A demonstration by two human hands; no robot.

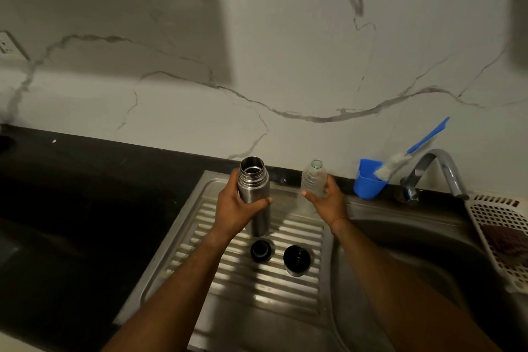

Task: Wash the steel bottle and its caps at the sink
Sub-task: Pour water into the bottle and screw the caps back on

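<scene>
Right now I see the left hand [235, 211] gripping the steel bottle [254, 193] round its middle, fingers [233, 178] curled behind it and the thumb across the front. The bottle is upright and uncapped, mouth open, over the ribbed draining board [243, 288]; I cannot tell whether its base rests on the ribs. The right hand [328, 201] holds a small clear plastic bottle [313, 178], also uncapped, with fingers [332, 181] wrapped round its lower half, near the back edge of the board. Two dark caps lie on the ribs just in front of the steel bottle: the smaller cap [261, 250] to the left, the larger cap [297, 260] to the right, apart from each other. Sink basin [405, 254] is right of the board, tap [437, 170] behind it. A blue cup [367, 184] by the wall holds a blue-handled brush [414, 147]. White basket [498, 226] at far right. Dark worktop [71, 194] to the left.
</scene>
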